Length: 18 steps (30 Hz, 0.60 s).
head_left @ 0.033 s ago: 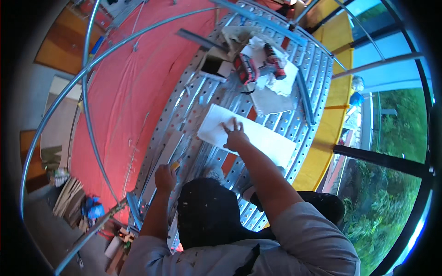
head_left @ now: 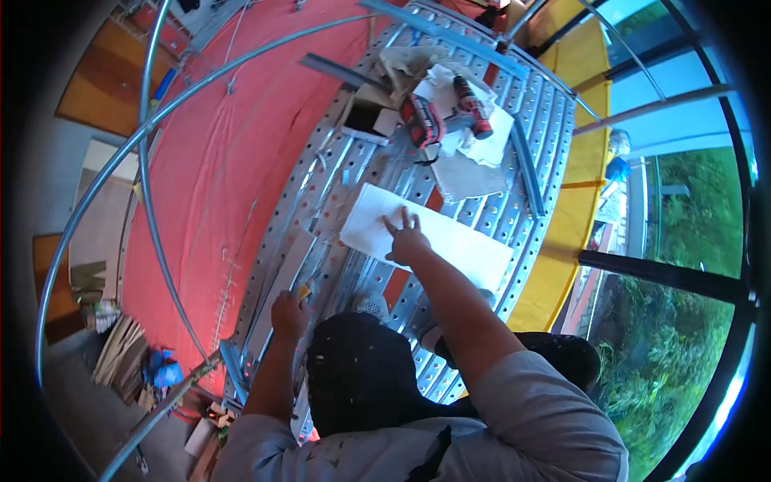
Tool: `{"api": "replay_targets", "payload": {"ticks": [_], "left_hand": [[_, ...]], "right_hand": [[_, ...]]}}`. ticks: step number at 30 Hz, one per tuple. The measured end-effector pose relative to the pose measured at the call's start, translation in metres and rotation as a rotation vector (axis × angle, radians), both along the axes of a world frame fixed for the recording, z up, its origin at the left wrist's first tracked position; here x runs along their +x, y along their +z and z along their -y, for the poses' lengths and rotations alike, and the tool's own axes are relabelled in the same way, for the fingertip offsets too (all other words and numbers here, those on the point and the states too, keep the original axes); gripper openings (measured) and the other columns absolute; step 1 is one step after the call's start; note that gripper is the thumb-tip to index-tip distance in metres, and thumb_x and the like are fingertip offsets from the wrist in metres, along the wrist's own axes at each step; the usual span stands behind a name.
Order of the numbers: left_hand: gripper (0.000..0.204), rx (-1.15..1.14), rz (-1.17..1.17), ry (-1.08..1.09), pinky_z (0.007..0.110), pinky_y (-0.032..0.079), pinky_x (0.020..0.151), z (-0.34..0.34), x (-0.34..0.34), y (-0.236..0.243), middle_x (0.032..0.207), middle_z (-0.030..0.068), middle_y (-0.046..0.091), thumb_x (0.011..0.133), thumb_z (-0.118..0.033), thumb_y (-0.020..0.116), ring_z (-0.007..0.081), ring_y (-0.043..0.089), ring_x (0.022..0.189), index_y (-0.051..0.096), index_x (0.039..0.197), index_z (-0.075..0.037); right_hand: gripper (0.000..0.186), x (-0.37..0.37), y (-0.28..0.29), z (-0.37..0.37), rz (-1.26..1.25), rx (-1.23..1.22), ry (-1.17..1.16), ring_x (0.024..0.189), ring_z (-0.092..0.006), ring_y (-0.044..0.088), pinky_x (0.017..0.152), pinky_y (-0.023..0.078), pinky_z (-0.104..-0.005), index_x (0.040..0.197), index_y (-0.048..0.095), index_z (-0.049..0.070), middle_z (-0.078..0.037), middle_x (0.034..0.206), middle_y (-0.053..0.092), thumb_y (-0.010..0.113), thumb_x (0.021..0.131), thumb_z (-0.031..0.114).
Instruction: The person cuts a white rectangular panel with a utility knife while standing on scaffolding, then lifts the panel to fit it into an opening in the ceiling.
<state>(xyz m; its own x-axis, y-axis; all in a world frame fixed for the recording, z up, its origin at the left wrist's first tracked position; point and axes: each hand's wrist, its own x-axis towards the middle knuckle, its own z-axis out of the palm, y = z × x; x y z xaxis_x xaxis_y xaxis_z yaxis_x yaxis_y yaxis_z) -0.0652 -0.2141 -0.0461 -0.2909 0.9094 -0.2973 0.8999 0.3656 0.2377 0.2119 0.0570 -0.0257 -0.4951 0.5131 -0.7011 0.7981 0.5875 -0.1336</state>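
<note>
A white rectangular board [head_left: 462, 241] lies slantwise on the perforated metal platform [head_left: 325, 205]. My right hand [head_left: 409, 241] presses on its left part, fingers spread. Closer to the platform's left side, my left hand [head_left: 287, 314] is closed around a small yellow tool [head_left: 304, 292]. Only its end shows above the fist, so its exact kind is hidden. Beside that hand a narrow grey strip [head_left: 281, 281] runs along the platform.
Beyond the board are a red and black cordless drill [head_left: 472, 108], crumpled white paper [head_left: 494, 145] and an open cardboard box [head_left: 369, 120]. A metal channel [head_left: 528, 169] lies at right. Red sheeting [head_left: 201, 209] hangs at left, with curved metal tubes [head_left: 96, 169] before it.
</note>
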Motion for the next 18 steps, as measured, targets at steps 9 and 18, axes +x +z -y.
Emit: {"api": "replay_targets", "payload": {"ticks": [9, 18], "left_hand": [[0.027, -0.022, -0.144, -0.03, 0.051, 0.05, 0.08, -0.037, 0.041, -0.001, 0.105, 0.0152, 0.064, 0.089, -0.013, 0.06, 0.034, 0.066, 0.095, 0.063, 0.114, -0.004], [0.028, -0.044, -0.174, -0.047, 0.05, 0.051, 0.08, -0.038, 0.039, -0.007, 0.105, 0.0154, 0.066, 0.09, -0.02, 0.064, 0.0352, 0.065, 0.096, 0.065, 0.112, -0.002]], "right_hand": [[0.11, 0.025, -0.009, -0.012, -0.027, -0.033, -0.06, 0.156, -0.0421, -0.002, 0.125, 0.01, -0.0584, 0.165, 0.006, 0.016, -0.021, 0.162, 0.033, 0.073, 0.085, 0.05], [0.112, 0.01, 0.007, -0.011, -0.004, -0.07, -0.082, 0.157, -0.0391, -0.003, 0.126, 0.008, -0.0547, 0.165, 0.006, 0.018, -0.027, 0.164, 0.022, 0.076, 0.083, 0.049]]}}
